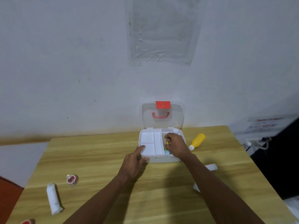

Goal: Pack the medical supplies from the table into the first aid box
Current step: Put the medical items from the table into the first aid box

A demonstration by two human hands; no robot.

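Note:
The white first aid box (161, 159) stands open at the far middle of the wooden table, its clear lid (162, 117) upright with a red latch and red handle. A white divided tray (150, 143) fills the box's left part. My left hand (135, 162) rests on the box's front left corner, thumb on the tray's rim. My right hand (175, 145) reaches into the right compartment, fingers closed around a small yellow item (167, 142). Something light blue (167, 152) lies under that hand. A white cap (175, 130) shows at the box's back right.
A yellow bottle (197, 141) lies on its side right of the box. A white roll (211, 167) and another white item (196, 187) lie by my right forearm. At the near left lie a wrapped gauze roll (53, 198), a round red-and-clear tape (72, 179), and a red object (27, 221) at the edge.

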